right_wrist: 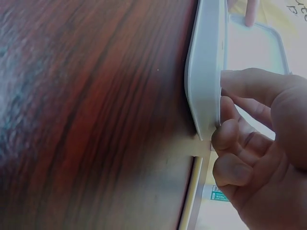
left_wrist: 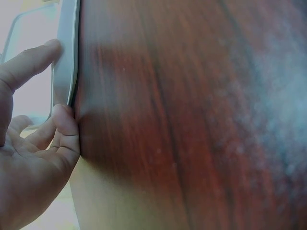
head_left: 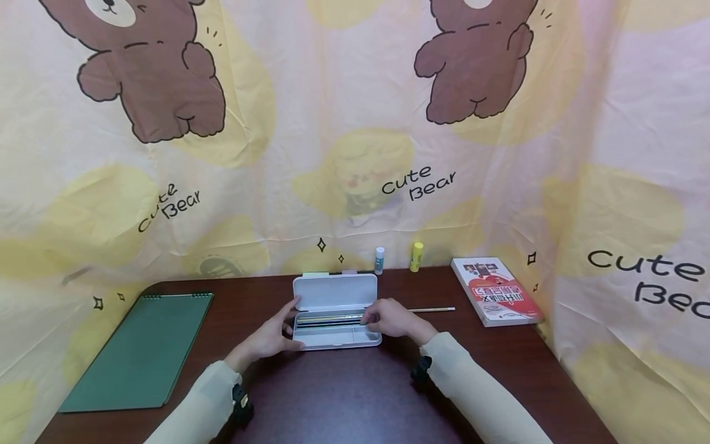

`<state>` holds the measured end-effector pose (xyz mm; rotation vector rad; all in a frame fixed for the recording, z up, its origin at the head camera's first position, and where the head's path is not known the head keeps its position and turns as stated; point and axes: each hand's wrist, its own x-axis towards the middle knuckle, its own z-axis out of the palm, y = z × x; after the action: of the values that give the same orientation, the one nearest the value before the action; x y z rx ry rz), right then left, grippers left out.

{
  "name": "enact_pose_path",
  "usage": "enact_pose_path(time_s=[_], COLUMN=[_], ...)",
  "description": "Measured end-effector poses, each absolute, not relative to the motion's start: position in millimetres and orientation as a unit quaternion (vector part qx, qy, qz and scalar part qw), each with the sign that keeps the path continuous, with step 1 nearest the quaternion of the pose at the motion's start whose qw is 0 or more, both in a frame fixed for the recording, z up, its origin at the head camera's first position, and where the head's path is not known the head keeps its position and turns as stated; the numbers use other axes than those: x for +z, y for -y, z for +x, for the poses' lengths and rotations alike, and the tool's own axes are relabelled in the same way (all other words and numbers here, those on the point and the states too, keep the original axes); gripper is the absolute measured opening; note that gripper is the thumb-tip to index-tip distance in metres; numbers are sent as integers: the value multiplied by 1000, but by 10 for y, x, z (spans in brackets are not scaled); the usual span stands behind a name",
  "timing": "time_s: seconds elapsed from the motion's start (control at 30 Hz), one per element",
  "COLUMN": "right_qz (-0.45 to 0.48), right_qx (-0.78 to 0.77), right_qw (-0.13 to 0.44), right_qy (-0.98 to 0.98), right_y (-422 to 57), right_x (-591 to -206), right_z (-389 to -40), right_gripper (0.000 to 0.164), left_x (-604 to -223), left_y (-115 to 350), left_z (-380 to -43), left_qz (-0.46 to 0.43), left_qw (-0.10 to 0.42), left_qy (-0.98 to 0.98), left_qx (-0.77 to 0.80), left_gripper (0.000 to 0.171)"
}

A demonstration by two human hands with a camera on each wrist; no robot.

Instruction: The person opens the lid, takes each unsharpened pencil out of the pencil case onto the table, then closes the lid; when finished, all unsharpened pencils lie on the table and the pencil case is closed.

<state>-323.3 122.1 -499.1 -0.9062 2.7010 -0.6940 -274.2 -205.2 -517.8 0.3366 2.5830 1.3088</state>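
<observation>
A white pencil case (head_left: 324, 345) lies with its lid (head_left: 335, 292) raised on the dark wooden table. Several pencils (head_left: 328, 320) lie lengthwise in its back compartment. My left hand (head_left: 272, 334) holds the case at its left end, thumb at the front corner and a finger up at the lid. In the left wrist view the thumb rests on the case's front wall (left_wrist: 67, 52). My right hand (head_left: 392, 317) reaches over the right end, thumb and forefinger pinched at the pencil ends; its fingertips are partly hidden. Its other fingers curl beside the case end (right_wrist: 208, 96) in the right wrist view.
A single pencil (head_left: 435, 309) lies to the right of the case. Behind stand a blue-and-white glue stick (head_left: 379, 261) and a yellow tube (head_left: 416, 257). A red-and-white book (head_left: 496, 293) is at the right, a green spiral notepad (head_left: 141, 351) at the left. Printed cloth (head_left: 310, 185) hangs behind.
</observation>
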Motion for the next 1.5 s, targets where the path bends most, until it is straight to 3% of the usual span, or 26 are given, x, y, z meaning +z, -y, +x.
enact_pose_path(time_s=[1.5], right_qz=[-245], right_qx=[-282], right_qw=[86], right_qy=[-923], right_y=[-1291], right_x=[-4929], right_z=[-3210], right_gripper=[6], left_x=[-5173], left_y=[2043], left_z=[-2743], left_qz=[109], left_qw=[117], left_qy=[-878], left_qx=[452], left_gripper=[111])
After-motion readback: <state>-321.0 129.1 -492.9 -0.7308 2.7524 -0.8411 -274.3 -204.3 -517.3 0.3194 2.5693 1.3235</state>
